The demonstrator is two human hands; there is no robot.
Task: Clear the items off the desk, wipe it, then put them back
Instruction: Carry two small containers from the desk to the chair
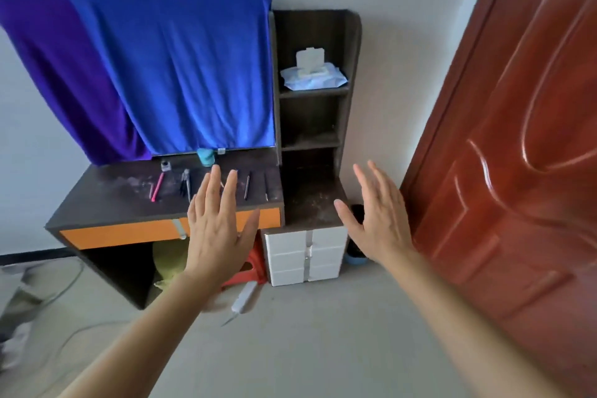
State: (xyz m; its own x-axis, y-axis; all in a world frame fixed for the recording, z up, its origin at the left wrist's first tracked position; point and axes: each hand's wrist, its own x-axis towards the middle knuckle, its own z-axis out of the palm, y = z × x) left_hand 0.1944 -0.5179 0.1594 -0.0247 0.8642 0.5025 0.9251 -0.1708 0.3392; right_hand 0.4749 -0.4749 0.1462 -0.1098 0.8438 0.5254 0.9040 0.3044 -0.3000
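A dark, dusty desk [106, 197] with an orange drawer front stands against the wall. On it lie a pink pen [157, 186], a metal tool [185, 182], a black pen [247, 186], a thin stick [266, 186], a small ink bottle [166, 165] and a teal container [205, 157]. My left hand [216, 223] is held up flat in front of the desk, fingers straight, holding nothing. My right hand [378, 213] is also raised with fingers spread, empty, in front of the lower shelf surface.
A blue cloth [181, 68] and a purple cloth [61, 74] hang over the mirror behind the desk. A wipes pack [313, 76] sits on the shelf unit. White drawers [305, 255], a red stool [250, 268], a power strip [244, 297] and a red-brown door [517, 139] surround me.
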